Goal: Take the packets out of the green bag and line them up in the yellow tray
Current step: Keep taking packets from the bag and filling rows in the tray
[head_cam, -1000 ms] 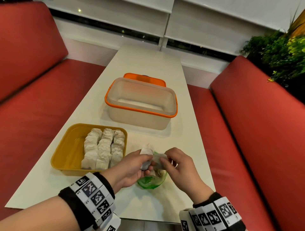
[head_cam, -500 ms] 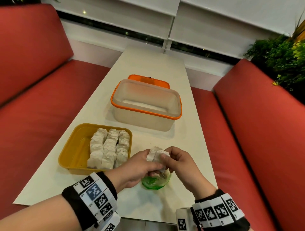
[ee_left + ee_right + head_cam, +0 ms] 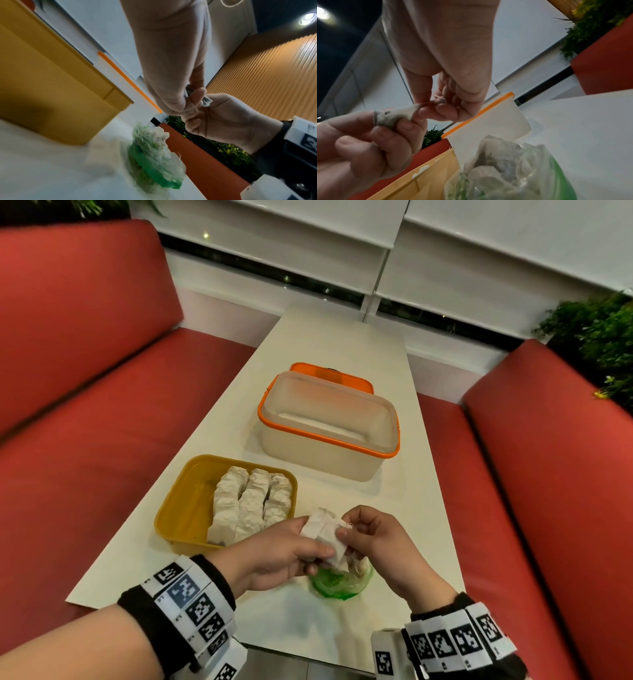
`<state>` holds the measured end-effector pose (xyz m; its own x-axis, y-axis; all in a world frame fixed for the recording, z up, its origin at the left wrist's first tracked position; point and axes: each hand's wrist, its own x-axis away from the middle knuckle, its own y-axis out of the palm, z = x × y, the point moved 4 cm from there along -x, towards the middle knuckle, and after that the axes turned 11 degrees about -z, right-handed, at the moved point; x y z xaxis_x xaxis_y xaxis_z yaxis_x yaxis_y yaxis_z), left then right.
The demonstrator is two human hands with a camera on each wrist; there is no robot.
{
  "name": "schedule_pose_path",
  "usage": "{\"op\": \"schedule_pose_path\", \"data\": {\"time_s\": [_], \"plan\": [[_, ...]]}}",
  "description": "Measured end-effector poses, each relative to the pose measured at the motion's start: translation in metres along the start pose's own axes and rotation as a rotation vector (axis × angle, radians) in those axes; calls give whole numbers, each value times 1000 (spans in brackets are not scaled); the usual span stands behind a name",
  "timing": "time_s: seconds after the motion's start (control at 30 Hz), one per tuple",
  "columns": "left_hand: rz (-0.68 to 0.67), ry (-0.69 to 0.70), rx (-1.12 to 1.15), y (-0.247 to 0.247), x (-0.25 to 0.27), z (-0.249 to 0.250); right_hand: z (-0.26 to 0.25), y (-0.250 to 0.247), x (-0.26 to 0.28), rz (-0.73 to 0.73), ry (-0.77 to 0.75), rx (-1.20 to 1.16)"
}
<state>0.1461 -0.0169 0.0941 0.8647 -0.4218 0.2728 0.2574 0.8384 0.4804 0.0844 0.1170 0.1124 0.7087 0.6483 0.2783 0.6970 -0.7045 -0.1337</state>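
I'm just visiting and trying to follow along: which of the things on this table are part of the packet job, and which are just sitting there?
Part of the job:
- packet, pinched between left hand and right hand
- green bag, more packets inside
- yellow tray, with rows of packets

Just lying about:
- orange-rimmed tub
- orange lid behind it
- plants

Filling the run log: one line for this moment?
both hands: left hand and right hand pinch one packet | above green bag | yellow tray: three rows

White crumpled packet (image 3: pixel 323 530) above green bag (image 3: pixel 337 585), beside part-filled yellow tray (image 3: pixel 178 508).
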Motion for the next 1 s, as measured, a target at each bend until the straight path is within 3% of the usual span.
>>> {"op": "schedule_pose_path", "data": {"time_s": [0.3,0.43,0.57,0.77,0.87,1.0], "plan": [[163,45,-191,-20,28,6,-26,23,-6,-21,-23,417],[185,103,-304,-34,48,16,-46,37,-15,-99,4,415],[249,152,-200,-55,66,22,-74,58,-33,-217,19,456],[524,228,135,-101,100,30,-118,88,-81,-181,-45,764],[596,233,163,-118,114,29,-129,109,-110,-185,-74,945],[596,208,124,-129,121,23,-127,138,-149,-208,-96,1055]]}}
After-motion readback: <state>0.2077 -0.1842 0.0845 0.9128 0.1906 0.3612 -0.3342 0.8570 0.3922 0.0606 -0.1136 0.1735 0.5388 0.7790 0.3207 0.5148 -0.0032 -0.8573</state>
